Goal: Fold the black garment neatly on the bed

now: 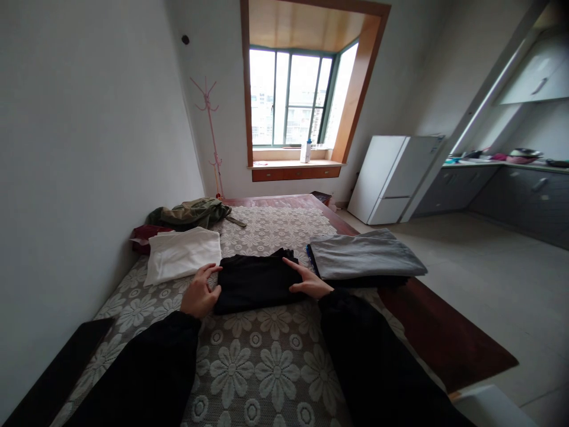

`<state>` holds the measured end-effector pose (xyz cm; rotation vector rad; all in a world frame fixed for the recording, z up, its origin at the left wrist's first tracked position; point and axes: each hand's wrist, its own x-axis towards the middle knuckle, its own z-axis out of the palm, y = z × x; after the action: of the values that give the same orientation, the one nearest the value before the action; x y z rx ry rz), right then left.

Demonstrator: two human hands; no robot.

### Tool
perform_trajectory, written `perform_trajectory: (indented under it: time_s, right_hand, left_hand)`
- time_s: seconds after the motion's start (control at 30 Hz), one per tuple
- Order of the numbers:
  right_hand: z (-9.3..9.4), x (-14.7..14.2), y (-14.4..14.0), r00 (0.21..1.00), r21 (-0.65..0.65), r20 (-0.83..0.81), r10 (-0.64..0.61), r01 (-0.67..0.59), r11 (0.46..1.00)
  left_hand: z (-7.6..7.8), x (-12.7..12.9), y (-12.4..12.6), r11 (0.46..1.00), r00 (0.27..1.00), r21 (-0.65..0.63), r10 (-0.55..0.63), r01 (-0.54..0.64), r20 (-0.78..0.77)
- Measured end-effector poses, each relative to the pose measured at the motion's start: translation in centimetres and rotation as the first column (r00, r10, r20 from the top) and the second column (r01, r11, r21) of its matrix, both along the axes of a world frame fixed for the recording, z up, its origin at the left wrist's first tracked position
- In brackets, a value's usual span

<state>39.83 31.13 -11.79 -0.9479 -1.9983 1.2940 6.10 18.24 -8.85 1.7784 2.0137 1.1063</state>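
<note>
A folded white cloth (182,254) lies on the flowery bed cover (267,362). Behind it sit a green jacket (191,213) and a dark red cloth (144,234). A stack of gray clothes (362,255) lies at the bed's right edge. A pink coat stand (208,127) stands in the corner. A bottle (306,150) stands on the window sill. A white fridge (393,178) stands by the wall.

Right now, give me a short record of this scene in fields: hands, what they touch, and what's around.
left hand: on left edge of black garment
right hand: on its right edge
surface: bed, floral lace cover
left of it: white garment
right of it: grey garment
behind: olive jacket
</note>
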Motion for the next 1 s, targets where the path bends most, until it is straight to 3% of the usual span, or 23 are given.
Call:
perform_trajectory:
  time_s: [0.17, 0.27, 0.37, 0.53, 0.6, 0.7, 0.77, 0.83, 0.93, 1.0]
  right_hand:
    - [0.2, -0.2, -0.1, 0.999, 0.031, 0.021, -0.032, 0.032, 0.999]
    - [0.2, -0.4, -0.2, 0.998, 0.076, 0.024, -0.062, 0.060, 0.995]
    - [0.1, -0.5, -0.2, 0.995, 0.119, 0.050, -0.090, 0.084, 0.989]
    - [0.1, -0.8, -0.9, 0.986, 0.244, 0.123, -0.111, 0.078, 0.967]
    - [0.4, -0.9, -1.4, 0.966, 0.356, 0.174, -0.189, 0.118, 0.927]
    - [1.3, -1.4, -2.5, 0.906, 0.585, 0.222, -0.361, 0.173, 0.792]
    - [2.0, -1.9, -3.5, 0.907, 0.694, 0.249, -0.340, 0.078, 0.716]
    - [2.4, -2.6, -4.4, 0.934, 0.727, 0.307, -0.182, -0.107, 0.678]
    - [2.3, -3.8, -5.7, 0.906, 0.677, 0.413, 0.095, -0.375, 0.633]
    - [2.1, -4.3, -6.3, 0.861, 0.631, 0.475, 0.181, -0.477, 0.612]
  left_hand:
    - [-0.7, 0.9, 0.1, 0.973, 0.967, 0.144, -0.148, 0.180, -0.206]
    - [-2.3, 0.9, 0.4, 0.960, 0.913, 0.034, -0.254, 0.279, -0.320]
    - [-3.8, 0.4, 0.6, 0.951, 0.863, -0.122, -0.309, 0.283, -0.400]
    - [-4.1, 0.0, 0.6, 0.945, 0.829, -0.209, -0.321, 0.250, -0.458]
    - [-3.7, 0.3, 0.5, 0.945, 0.825, -0.211, -0.321, 0.249, -0.466]
    - [-2.8, 0.9, 0.1, 0.943, 0.805, -0.159, -0.333, 0.293, -0.491]
    - [-2.2, 1.6, -0.1, 0.925, 0.775, -0.121, -0.370, 0.361, -0.512]
    - [-1.9, 2.2, -0.4, 0.886, 0.729, -0.118, -0.439, 0.448, -0.525]
    - [-1.9, 2.9, -0.7, 0.822, 0.658, -0.151, -0.537, 0.549, -0.528]
    - [-2.2, 3.1, -0.7, 0.808, 0.634, -0.174, -0.557, 0.563, -0.536]
